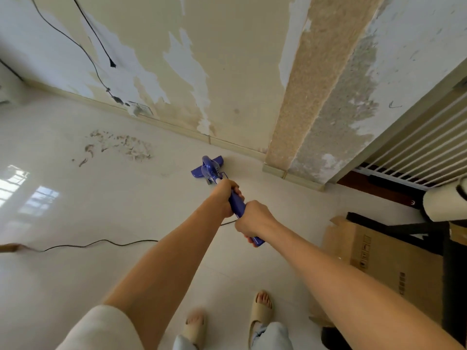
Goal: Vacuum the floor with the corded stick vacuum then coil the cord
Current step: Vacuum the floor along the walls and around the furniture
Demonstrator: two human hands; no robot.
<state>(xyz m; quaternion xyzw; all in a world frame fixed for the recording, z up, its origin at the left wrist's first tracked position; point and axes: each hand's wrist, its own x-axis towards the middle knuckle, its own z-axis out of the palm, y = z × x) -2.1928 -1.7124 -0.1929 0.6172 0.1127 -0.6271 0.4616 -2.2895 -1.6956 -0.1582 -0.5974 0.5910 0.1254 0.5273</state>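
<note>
- Stick vacuum (214, 170), blue, stands on the pale tiled floor (126, 198) with its wide head close to the skirting board of the far wall (227, 72), right of centre.
- Left hand (225, 195) has its grip wrapped around the blue handle at the farther point, fingers curled fully round it.
- Right hand (252, 221) grips the same handle nearer the person, fingers closed about its end, just beside the left hand.
- Cord (101, 243), thin and black, trails from under the hands leftward across the floor in loose waves to the left edge.
- Patch of brownish debris (121, 146) lies on the floor to the far left of the vacuum head, well apart from it.
- Wall socket (140, 108) sits low on the peeling wall, with a black cable (75, 42) hanging down to it.
- Cardboard box (379, 253) lies flat on the floor at the right.
- Two feet in beige slides (260, 314) show at the near edge.
</note>
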